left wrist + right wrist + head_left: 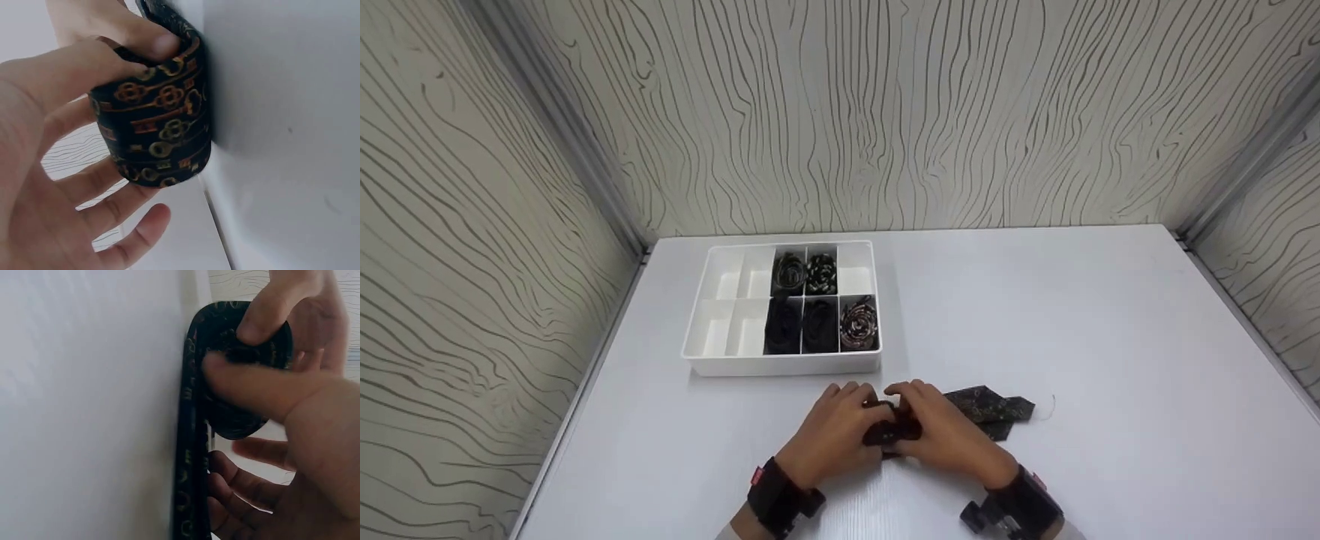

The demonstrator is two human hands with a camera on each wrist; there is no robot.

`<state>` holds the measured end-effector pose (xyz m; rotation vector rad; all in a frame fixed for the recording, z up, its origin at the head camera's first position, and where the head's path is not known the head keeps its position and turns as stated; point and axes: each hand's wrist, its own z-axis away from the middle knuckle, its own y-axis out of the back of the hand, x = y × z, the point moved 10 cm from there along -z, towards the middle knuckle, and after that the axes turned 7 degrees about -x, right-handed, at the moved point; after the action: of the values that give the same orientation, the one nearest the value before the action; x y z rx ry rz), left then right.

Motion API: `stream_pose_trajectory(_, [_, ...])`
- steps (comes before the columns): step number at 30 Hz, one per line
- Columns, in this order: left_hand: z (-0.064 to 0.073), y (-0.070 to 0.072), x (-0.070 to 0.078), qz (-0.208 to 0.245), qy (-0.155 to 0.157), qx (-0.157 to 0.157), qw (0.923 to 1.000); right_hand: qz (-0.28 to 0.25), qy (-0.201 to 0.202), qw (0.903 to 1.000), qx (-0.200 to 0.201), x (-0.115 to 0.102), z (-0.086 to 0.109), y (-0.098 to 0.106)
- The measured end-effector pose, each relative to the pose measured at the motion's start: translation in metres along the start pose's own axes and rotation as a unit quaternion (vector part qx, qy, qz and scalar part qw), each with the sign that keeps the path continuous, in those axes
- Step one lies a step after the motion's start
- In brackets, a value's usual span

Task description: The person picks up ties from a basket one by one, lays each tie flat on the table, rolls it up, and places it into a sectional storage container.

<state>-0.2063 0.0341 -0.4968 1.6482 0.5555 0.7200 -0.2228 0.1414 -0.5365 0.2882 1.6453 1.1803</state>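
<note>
A dark necktie with a print of gold and copper-coloured keys stands on its edge, partly wound into a roll. My left hand grips the roll, with its thumb at the upper rim and fingers along the outer side. From the other side my right hand holds the same roll, its thumb lying over the coil's spiral face. The unrolled tail runs out to the right, past the right hand, and ends in pointed tips on the white table. Much of the roll is hidden by the fingers in the head view.
Behind the hands, to the left, stands a white divided tray. Several rolled ties sit in its compartments, including a brown patterned one at front right. A thin loose thread lies by the tail. Wood-grain panels enclose the table.
</note>
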Motion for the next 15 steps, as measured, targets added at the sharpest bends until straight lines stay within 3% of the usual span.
stream_pose_trajectory(6, [-0.0020, 0.0006, 0.0024, 0.007, -0.002, 0.013, 0.9999, 0.008, 0.005, 0.9999, -0.007, 0.0002, 0.0014, 0.0009])
stream_pose_trajectory(10, [-0.0030, 0.0024, 0.0032, 0.005, -0.004, 0.027, 0.9996, -0.024, 0.011, 0.9995, -0.019, 0.0018, 0.0016, 0.0012])
stream_pose_trajectory(15, [-0.0044, 0.0008, 0.0049, 0.024, -0.003, 0.021, 0.9995, -0.044, 0.034, 0.9981, -0.027, 0.0026, 0.0004, 0.0000])
